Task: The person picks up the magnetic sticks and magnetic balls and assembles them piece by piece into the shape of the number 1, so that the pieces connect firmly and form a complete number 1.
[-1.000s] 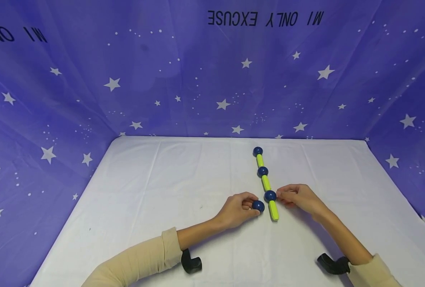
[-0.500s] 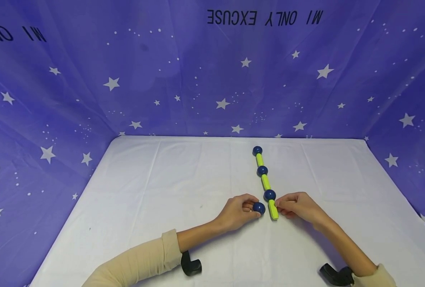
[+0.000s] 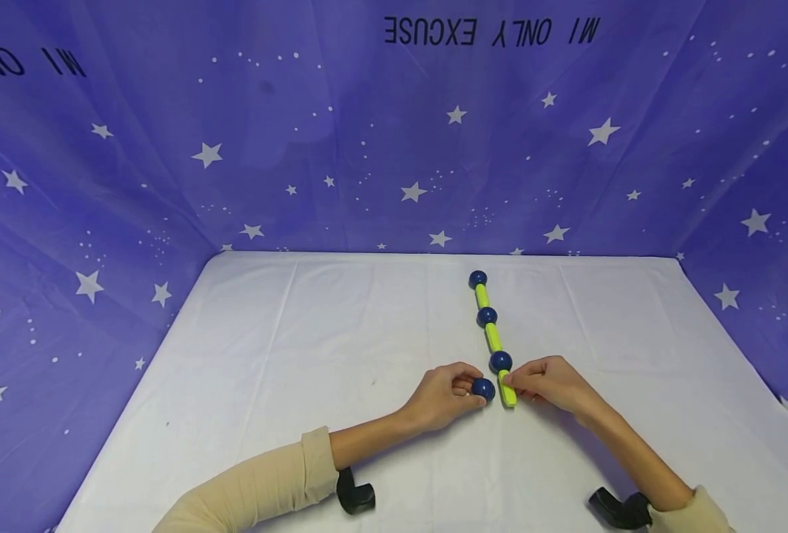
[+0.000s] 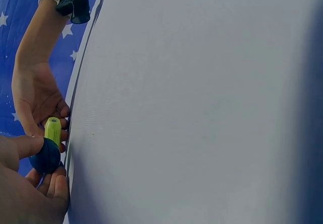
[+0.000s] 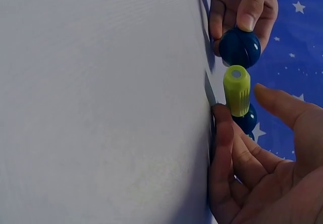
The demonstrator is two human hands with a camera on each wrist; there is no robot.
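Note:
My left hand (image 3: 442,397) pinches a glossy dark-blue ball (image 3: 483,389) between thumb and fingers, just left of the row's near end. A row of blue balls (image 3: 487,317) and yellow-green rods (image 3: 493,338) runs away from me across the table. Its nearest yellow-green rod (image 5: 236,92) points back toward me, a light round spot on its end face. My right hand (image 3: 551,385) is at this rod from the right. In the right wrist view its thumb (image 5: 275,103) stands slightly off the rod, while the fingers (image 5: 222,128) lie along the opposite side.
A white cloth covers the table (image 3: 340,318). Purple star-printed curtains (image 3: 340,148) rise at the back and sides. A black wrist-worn camera mount (image 3: 356,494) hangs at the left sleeve, with a similar black mount (image 3: 618,511) at the right.
My right hand has moved from beside the nearest ball in the row down to the end rod, its thumb now overlapping it. My left hand has shifted the held ball slightly right and nearer.

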